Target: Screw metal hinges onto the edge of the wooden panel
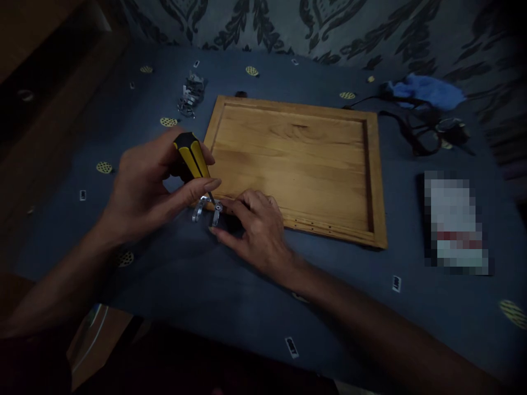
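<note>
My left hand (144,184) is closed round a screwdriver (193,159) with a yellow and black handle, tilted with its tip down. That tip meets a small shiny metal bracket (217,214) at the near left edge of a framed wooden panel (288,159). With thumb and index finger, my right hand (259,230) pinches the bracket, while its other fingers rest on the panel's near rim. A curved arm of the same metal sticks out to the left. Several small dark holes run along the near rim, right of my fingers.
Loose metal fittings (191,94) lie behind the panel's left corner. At the right are dark-framed glasses (411,137), a blue cloth (428,90), a small dark round object (453,130) and a pixelated packet-like thing (455,225). A patterned wall (280,24) borders the blue cloth-covered table (173,291).
</note>
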Demonstrator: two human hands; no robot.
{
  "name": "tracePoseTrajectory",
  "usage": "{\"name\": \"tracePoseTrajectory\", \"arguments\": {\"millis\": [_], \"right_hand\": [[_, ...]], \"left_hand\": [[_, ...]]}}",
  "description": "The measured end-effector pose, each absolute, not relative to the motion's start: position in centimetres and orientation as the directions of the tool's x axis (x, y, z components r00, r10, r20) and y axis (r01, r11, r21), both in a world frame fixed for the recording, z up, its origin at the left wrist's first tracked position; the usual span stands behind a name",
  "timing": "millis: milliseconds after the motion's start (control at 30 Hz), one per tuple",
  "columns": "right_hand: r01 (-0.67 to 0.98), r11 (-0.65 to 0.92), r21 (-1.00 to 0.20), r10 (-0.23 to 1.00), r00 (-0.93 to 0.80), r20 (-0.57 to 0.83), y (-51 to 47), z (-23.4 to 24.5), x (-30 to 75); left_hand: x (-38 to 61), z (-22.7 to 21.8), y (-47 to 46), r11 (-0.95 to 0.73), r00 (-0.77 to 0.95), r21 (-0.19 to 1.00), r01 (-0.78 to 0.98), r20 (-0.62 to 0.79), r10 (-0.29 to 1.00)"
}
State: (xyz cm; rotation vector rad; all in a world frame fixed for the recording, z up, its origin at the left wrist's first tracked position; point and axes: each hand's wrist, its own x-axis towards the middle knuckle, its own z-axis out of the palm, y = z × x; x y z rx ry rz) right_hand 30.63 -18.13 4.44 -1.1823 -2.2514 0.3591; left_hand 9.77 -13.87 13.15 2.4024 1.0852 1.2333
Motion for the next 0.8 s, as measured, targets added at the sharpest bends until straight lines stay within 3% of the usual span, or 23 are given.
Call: {"name": "tracePoseTrajectory", "arguments": {"millis": [300,567,800], "right_hand": [[0.666,0.584,-0.464,0.811,-0.454,0.369,-18.1,4.44,30.61],[0.662,0.598,-0.451,0.799,-0.45,0.398,-18.09,4.42,30.6],[0.667,0.601,-0.44,0.794,-0.439,0.42,-18.1,4.27,30.5]], "left_hand": [[9.96,13.2,-13.91,-0.76,0.43,0.412,0.503,0.643,0.634],[10.04,12.99,-13.75,-0.784,0.455,0.415,0.462,0.648,0.611],[9.8,12.87,-14.44,-0.739,0.489,0.375,0.56,0.57,0.66]]}}
